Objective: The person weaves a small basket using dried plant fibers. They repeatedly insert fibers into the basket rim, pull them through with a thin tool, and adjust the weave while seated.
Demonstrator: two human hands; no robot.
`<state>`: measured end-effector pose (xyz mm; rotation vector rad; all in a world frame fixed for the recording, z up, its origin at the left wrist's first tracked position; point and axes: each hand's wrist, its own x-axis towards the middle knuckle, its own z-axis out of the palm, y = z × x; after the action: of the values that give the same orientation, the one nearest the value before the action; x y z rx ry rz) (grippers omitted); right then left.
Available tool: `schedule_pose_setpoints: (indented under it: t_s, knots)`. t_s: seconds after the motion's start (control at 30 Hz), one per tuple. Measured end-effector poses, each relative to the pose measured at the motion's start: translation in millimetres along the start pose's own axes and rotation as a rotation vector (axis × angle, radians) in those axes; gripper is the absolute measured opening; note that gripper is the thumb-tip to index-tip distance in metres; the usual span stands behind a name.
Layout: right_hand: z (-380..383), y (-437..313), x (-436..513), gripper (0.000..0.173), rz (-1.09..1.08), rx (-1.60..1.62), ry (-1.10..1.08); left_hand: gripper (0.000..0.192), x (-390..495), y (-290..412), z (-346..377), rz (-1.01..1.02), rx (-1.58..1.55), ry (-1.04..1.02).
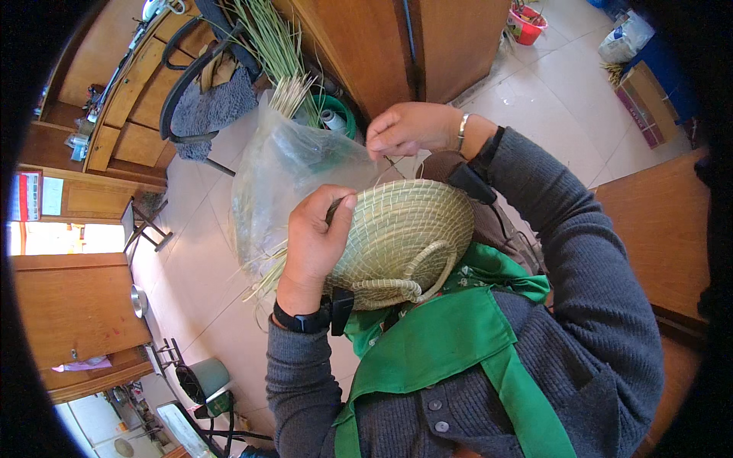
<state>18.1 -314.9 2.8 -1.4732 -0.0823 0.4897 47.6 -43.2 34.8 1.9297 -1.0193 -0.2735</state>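
A coiled grass basket (395, 223) with pale stitching rests tilted on the lap, its round coiled ring base (438, 269) turned towards me. My left hand (315, 235) grips its rim at the left, thumb on the outer wall. Loose grass ends (272, 275) stick out beside the left wrist. Above the far rim, my right hand (415, 131) has its fingertips pinched together. A faint thin strand appears to run from them down to the basket; blur hides its exact path. Under the basket lies a green apron (446, 332).
Beyond the basket stands a clear plastic bag (286, 166) with grass stalks (289, 94). A green bucket (338, 109) holds a white spool. Nearby are a cushioned chair (212, 109), a wooden cabinet (458, 46), a red basket (525, 26) and a cardboard box (647, 106).
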Motion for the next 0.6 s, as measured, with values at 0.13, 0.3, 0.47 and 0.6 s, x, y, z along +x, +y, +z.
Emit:
schedule_pose_setpoints:
  t_s: [0.13, 0.3, 0.47, 0.6]
  knots:
    - [9, -5, 18, 0.021, -0.049, -0.014, -0.134, 0.007, -2, 1, 1, 0.006, 0.021, 0.009]
    - [13, -2, 23, 0.018, 0.287, -0.053, -0.519, 0.011, -4, 7, -7, 0.118, 0.072, -0.046]
    - [2, -5, 9, 0.020, 0.216, -0.204, -0.265, 0.013, -8, 10, -8, 0.156, 0.137, 0.015]
    - [11, -20, 19, 0.026, -0.014, -0.628, -0.020, 0.011, -10, 7, -1, 0.008, -0.002, 0.067]
